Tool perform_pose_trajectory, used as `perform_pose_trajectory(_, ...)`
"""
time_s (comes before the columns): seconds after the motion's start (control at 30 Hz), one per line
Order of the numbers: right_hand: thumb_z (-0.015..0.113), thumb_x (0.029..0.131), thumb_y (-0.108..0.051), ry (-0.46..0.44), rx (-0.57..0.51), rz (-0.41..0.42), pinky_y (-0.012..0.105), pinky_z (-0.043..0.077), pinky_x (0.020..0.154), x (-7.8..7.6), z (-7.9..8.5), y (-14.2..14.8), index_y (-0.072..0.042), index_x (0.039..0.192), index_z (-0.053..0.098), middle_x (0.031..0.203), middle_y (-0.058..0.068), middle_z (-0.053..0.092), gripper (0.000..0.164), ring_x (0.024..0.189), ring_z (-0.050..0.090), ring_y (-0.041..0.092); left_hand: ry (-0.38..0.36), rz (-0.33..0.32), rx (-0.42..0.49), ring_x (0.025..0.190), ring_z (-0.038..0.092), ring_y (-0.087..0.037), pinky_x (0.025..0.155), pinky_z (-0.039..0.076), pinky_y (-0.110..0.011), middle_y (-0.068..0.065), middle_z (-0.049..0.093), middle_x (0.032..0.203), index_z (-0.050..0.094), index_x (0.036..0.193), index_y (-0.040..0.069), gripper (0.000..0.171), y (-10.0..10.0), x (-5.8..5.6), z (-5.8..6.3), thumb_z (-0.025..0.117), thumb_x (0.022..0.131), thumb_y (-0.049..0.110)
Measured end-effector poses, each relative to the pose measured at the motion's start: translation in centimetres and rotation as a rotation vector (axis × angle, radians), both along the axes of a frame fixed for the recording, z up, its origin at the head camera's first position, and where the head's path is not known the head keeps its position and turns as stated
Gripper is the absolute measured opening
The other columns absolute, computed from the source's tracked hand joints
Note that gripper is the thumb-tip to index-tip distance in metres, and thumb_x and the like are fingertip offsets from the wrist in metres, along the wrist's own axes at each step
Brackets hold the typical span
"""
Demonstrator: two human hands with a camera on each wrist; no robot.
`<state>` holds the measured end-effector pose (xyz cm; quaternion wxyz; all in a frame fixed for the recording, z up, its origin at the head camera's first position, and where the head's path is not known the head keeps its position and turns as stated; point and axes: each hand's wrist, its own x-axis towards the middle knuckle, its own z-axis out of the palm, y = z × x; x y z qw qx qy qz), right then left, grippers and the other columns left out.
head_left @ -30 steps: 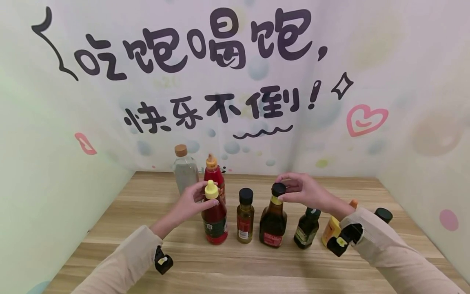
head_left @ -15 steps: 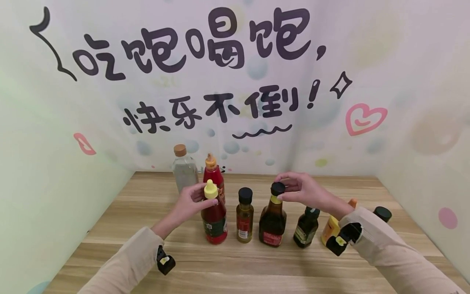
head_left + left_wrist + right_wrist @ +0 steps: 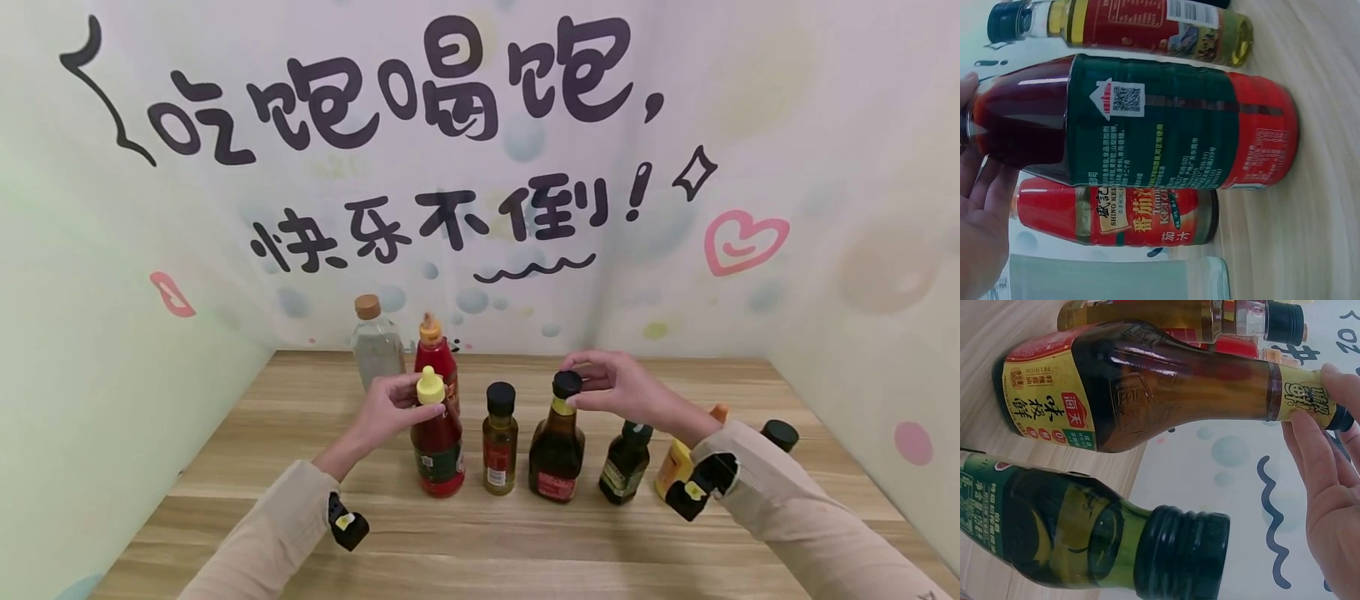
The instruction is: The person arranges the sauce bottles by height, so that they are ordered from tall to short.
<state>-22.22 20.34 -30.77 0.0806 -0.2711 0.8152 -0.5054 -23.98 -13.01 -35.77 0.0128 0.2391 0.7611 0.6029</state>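
Note:
My left hand (image 3: 387, 414) holds the top of a dark red sauce bottle (image 3: 437, 450) with a yellow nozzle cap, thumb and fingers on either side of its neck. A green label (image 3: 1154, 125) wraps that bottle in the left wrist view. My right hand (image 3: 626, 393) grips the neck of a brown soy sauce bottle (image 3: 555, 454) just below its black cap; its yellow label (image 3: 1047, 394) shows in the right wrist view. Both bottles stand upright on the wooden table. Between them is a small oil bottle (image 3: 500, 446) with a black cap.
Behind the left hand stand a clear bottle (image 3: 378, 346) with a brown cap and a ketchup bottle (image 3: 442, 357). To the right are a small green bottle (image 3: 626, 467), a yellow bottle (image 3: 672, 467) partly behind my wrist, and a dark cap (image 3: 780, 434). A printed cloth (image 3: 660, 275) hangs behind.
My left forearm and its wrist camera have shifted slightly to the right. Both hands keep their hold, and the bottles stay in place.

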Motion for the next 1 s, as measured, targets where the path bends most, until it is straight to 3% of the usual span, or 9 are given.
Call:
perform_pose_trajectory(0.5,0.065,0.08,-0.009,0.007,-0.01,0.001,0.031,0.051,0.07,0.1,0.1,0.0,0.0,0.113,0.05,0.108,0.02,0.057,0.038,0.093,0.06,0.023,-0.005,-0.006,0.01,0.085,0.063,-0.02,0.073,0.051,-0.031,-0.021,0.061,0.102,0.054,0.115,-0.01,0.048,0.2,-0.1,0.7,0.07,0.075,0.009)
perform_pose_trajectory(0.83,0.065,0.08,-0.01,0.013,-0.006,-0.009,0.031,0.051,0.071,0.1,0.0,0.2,-0.001,0.113,0.051,0.108,0.02,0.057,0.037,0.093,0.06,0.023,0.028,0.062,-0.022,0.088,0.062,-0.021,0.074,0.05,-0.031,-0.016,0.063,0.102,0.057,0.115,-0.002,0.047,1.5,-0.5,3.7,0.072,0.074,0.013)
perform_pose_trajectory(1.0,0.066,0.08,-0.011,0.014,-0.001,-0.012,0.031,0.051,0.07,0.1,0.0,0.0,-0.002,0.114,0.05,0.108,0.02,0.057,0.039,0.093,0.06,0.023,0.013,0.066,-0.053,0.09,0.062,-0.02,0.074,0.05,-0.03,-0.013,0.063,0.103,0.058,0.115,0.002,0.047,2.1,-0.7,4.4,0.073,0.073,0.017)
